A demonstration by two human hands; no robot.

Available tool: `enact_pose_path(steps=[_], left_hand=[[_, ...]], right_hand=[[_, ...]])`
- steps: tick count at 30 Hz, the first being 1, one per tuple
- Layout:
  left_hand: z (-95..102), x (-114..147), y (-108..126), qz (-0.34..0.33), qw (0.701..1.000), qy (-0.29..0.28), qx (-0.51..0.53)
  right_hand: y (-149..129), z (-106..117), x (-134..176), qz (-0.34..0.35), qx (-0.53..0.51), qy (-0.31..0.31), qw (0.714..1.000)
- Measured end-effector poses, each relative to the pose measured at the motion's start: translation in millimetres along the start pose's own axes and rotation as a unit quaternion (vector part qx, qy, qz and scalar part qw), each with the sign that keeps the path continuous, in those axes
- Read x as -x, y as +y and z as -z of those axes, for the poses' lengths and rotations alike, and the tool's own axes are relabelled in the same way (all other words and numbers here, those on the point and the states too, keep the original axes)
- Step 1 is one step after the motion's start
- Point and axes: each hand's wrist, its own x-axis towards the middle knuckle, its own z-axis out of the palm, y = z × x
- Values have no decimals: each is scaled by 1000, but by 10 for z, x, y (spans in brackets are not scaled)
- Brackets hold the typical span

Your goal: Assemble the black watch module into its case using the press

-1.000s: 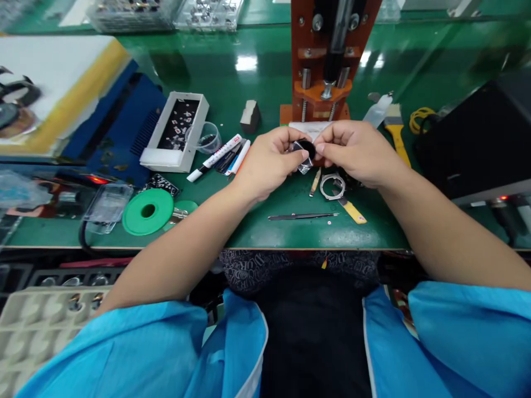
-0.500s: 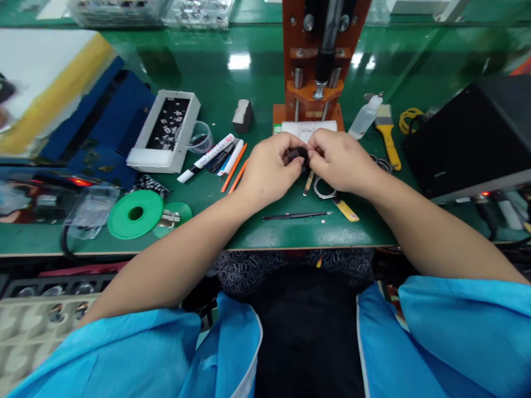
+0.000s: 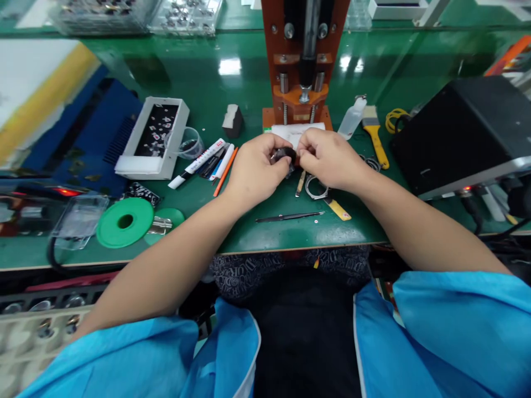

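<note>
In the middle of the bench, my left hand [image 3: 258, 170] is closed around a small dark rounded part [image 3: 284, 156], whose kind I cannot make out. Close beside it, my right hand [image 3: 327, 157] has thumb and fingertips pinched together at the part's right side; whatever they grip is hidden. Below the hands lie dark tweezers [image 3: 290, 216], a silvery ring [image 3: 316, 189], a yellow-handled cutter [image 3: 339, 209] and a short wooden-handled tool [image 3: 301, 184].
An orange hand press [image 3: 298, 83] stands behind my hands. To the left are markers [image 3: 201, 160], a white box of small parts [image 3: 151, 135] and a green spool [image 3: 125, 222]. A bottle [image 3: 352, 117], yellow brush [image 3: 376, 141] and black device [image 3: 460, 132] stand right.
The whole view has shifted slightly, so the bench things appear further left. My hands stay together at the dark part, with the right fingertips a little further from it.
</note>
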Motion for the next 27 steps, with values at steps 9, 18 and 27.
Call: enact_pose_path(steps=[9,18,27], left_hand=[[13,-56,3,75,985,-19,155],[15,-50,14,82,982,-18,169],[6,-58,18,91,981,-13,172]], right_hand=[[57,34,5,-78,-166,1,983],[78,29,1,-68,-213,-16,974],[75,30,1,-88,-231,-10,969]])
